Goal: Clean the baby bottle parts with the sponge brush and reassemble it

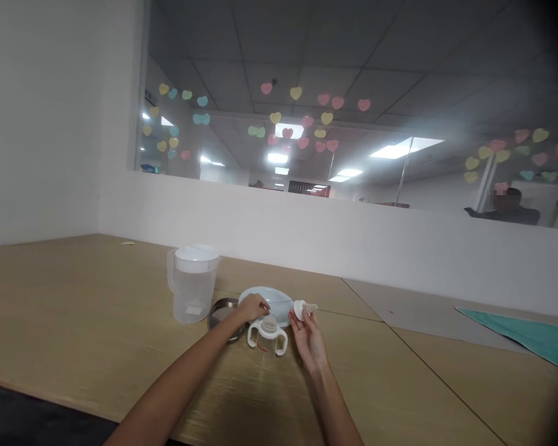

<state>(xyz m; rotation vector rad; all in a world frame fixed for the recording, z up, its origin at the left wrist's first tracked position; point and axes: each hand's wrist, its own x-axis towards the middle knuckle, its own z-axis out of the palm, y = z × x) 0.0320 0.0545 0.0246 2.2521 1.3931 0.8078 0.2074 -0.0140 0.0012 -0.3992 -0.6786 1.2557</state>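
A clear baby bottle [266, 344] with two white side handles stands upright on the table, its top uncovered. In my right hand [310, 342] is a bottle nipple [300, 310] with a white collar, held by the fingertips to the right of the bottle. My left hand [253, 306] is closed in a pinch above and behind the bottle, over the near rim of a pale blue bowl [281, 298]. A thin line runs from near its fingers toward the nipple; whether the hand grips it is too small to tell.
A lidded clear plastic pitcher [194, 285] stands to the left. A round metal dish [217, 308] sits beside it, partly behind my left arm. A green cloth [530, 337] lies at far right. Behind the table [97, 322] is a wall with a window; a person [511, 210] shows in the glass.
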